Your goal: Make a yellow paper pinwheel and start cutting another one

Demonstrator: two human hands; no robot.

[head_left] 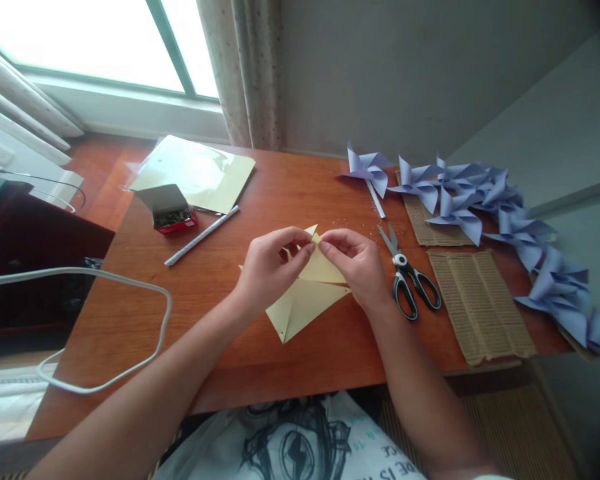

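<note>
A pale yellow paper sheet (310, 303), slit and with small holes near its corners, lies on the table in front of me. My left hand (277, 260) pinches one raised tip of it between thumb and index finger. Close beside, my right hand (353, 260) pinches the same part, the fingertips of both hands almost meeting. Whether anything small sits between the fingers is hidden. To the right of my right hand lie scissors (405, 267) with black and grey handles, blades slightly apart and pointing away from me.
Purple paper pinwheels (457, 210) spread along the right side, near pieces of corrugated cardboard (480, 303). A red box (175, 223) of small dark pieces, a rolled paper stick (203, 235) and a stack of yellow paper (195, 175) lie back left. A white cable (167, 313) loops over the left edge.
</note>
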